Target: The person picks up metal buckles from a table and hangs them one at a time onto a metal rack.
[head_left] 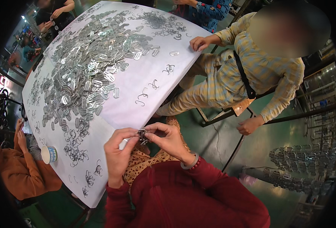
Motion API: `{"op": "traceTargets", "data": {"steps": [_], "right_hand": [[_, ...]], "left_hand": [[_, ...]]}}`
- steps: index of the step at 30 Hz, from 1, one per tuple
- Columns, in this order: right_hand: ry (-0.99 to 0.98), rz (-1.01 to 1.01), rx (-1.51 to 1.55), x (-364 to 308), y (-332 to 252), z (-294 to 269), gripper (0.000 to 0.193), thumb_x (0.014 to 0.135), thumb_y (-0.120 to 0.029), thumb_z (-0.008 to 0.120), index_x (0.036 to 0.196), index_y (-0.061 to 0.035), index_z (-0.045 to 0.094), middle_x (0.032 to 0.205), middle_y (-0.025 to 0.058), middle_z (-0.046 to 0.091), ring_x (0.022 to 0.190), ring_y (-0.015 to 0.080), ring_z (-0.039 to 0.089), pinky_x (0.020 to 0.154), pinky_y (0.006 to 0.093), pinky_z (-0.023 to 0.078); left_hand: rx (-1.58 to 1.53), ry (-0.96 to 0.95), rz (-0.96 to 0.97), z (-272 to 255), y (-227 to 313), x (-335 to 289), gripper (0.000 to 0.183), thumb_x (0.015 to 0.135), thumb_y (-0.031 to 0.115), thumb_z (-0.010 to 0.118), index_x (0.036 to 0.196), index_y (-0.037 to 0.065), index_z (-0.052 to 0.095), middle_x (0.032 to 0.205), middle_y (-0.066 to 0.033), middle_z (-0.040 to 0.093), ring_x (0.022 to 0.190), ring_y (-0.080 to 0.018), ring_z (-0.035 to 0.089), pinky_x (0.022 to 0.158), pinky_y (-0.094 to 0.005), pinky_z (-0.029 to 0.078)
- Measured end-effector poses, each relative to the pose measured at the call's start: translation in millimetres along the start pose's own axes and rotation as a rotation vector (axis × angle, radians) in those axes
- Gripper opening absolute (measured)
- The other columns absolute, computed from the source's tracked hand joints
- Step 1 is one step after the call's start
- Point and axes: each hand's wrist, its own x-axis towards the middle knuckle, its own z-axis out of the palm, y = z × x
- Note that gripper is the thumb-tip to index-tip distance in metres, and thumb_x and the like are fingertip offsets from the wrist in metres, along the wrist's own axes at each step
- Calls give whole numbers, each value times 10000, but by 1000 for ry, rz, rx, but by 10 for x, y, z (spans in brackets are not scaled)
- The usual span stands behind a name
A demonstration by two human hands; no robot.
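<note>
Just off the table's near corner, my left hand and my right hand meet with fingertips pinched together. Between them is a small silvery metal plate, partly covered by my left fingers. Dark curved wire hooks show at my fingertips; how they join the plate is too small to tell. On the white table lies a wide heap of flat, slotted oval metal plates. Loose dark wire hooks lie in clumps around it, and a few curved hooks lie near my hands.
A paper cup stands at the table's left edge. A person in yellow plaid is at the right, one hand on the table edge. Other people work around the far and left sides. Metal pieces hang on racks at lower right.
</note>
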Motion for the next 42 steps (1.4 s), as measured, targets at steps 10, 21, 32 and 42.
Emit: {"op": "traceTargets", "data": {"steps": [10, 21, 32, 42], "right_hand": [[80, -183, -172, 13, -89, -13, 178, 776, -8, 648, 953, 1, 665, 784, 45, 645, 711, 86, 592, 644, 215, 472], [8, -156, -139, 345, -124, -105, 299, 819, 27, 592, 1113, 80, 592, 817, 89, 654, 719, 107, 595, 630, 220, 462], [-245, -412, -1131, 2379, 818, 700, 341, 787, -226, 658, 996, 29, 571, 802, 265, 613, 743, 405, 602, 670, 438, 481], [-318, -83, -498, 1588, 188, 211, 320, 769, -46, 651, 1072, 31, 583, 719, 105, 641, 645, 128, 620, 594, 250, 497]], "left_hand": [[92, 31, 20, 190, -84, 41, 72, 786, -5, 653, 854, -11, 633, 1013, -77, 596, 944, -170, 553, 837, -279, 433], [-277, -59, -129, 108, -263, -33, 115, 865, 63, 606, 955, -9, 609, 923, -63, 671, 844, -106, 620, 771, -241, 491], [-68, -40, 27, 202, -392, -218, 116, 823, 88, 653, 901, 11, 614, 886, -76, 643, 824, -195, 620, 742, -307, 486], [-140, 35, 35, 69, -421, -189, 139, 846, 112, 633, 929, 3, 606, 871, -94, 656, 816, -182, 637, 724, -290, 485]]}}
